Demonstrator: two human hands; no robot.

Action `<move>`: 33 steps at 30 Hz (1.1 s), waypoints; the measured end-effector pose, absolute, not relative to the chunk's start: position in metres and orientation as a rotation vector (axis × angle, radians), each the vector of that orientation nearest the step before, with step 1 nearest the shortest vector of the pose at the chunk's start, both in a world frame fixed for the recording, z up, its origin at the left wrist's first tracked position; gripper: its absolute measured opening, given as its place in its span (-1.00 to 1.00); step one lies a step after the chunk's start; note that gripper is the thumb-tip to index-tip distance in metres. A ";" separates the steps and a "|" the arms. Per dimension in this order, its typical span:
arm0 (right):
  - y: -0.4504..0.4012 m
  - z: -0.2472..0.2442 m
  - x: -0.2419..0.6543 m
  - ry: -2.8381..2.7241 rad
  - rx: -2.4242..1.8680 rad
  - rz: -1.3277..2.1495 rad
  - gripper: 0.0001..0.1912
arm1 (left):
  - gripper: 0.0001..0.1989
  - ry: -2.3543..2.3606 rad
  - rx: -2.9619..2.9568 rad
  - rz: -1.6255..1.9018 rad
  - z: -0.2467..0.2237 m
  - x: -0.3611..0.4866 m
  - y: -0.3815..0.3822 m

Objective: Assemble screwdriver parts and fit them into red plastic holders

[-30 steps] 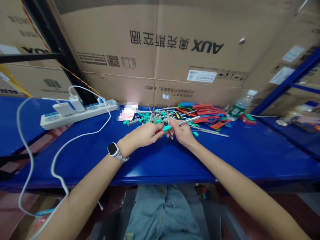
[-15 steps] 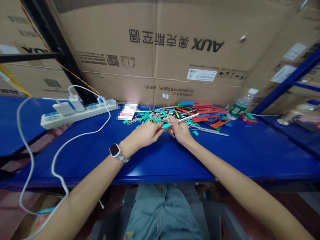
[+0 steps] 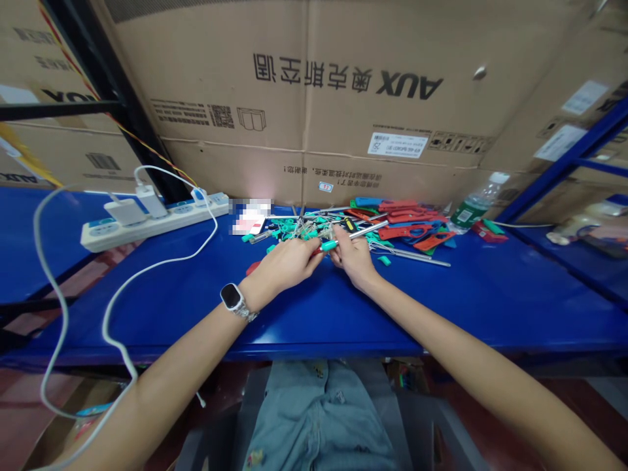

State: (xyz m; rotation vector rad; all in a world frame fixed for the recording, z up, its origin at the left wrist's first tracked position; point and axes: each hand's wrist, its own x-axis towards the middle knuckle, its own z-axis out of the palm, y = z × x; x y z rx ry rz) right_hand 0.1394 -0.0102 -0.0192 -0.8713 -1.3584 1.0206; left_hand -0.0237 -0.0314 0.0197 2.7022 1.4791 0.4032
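Observation:
My left hand [image 3: 289, 263], wearing a watch [image 3: 230, 296] at the wrist, is closed around a red handle-like piece [image 3: 252, 268]; its rounded end shows behind the hand, the rest is mostly covered. In my right hand [image 3: 356, 256], thumb and fingers grip a silver metal rod [image 3: 370, 229] that slants up to the right. A green plastic piece [image 3: 330, 246] sits between the two hands, in line with the rod and the red piece. Whether the parts are joined there is hidden. Just beyond lies a heap of small green plastic pieces and metal parts [image 3: 289, 229].
Red, blue and green plastic handles [image 3: 412, 222] are piled right of the heap, beside a plastic bottle [image 3: 473, 206]. A white power strip [image 3: 152, 226] with chargers and a cable [image 3: 142, 268] lies left. Large cardboard [image 3: 196, 72] stands behind the blue table [image 3: 471, 301].
The rounded end of the red piece now shows behind my left hand. My left wrist has shifted slightly right and up; both hands keep their hold.

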 end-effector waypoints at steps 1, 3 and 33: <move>-0.010 -0.020 0.140 -1.350 -0.871 1.022 -0.28 | -0.76 1.483 2.704 0.406 0.019 -0.024 -0.031; -0.010 -0.020 0.141 -1.371 -0.853 0.989 -0.29 | -0.76 1.483 2.712 0.419 0.018 -0.024 -0.029; -0.013 -0.009 0.142 -1.396 -0.861 0.946 -0.26 | -0.81 1.314 2.681 0.728 0.009 -0.027 -0.027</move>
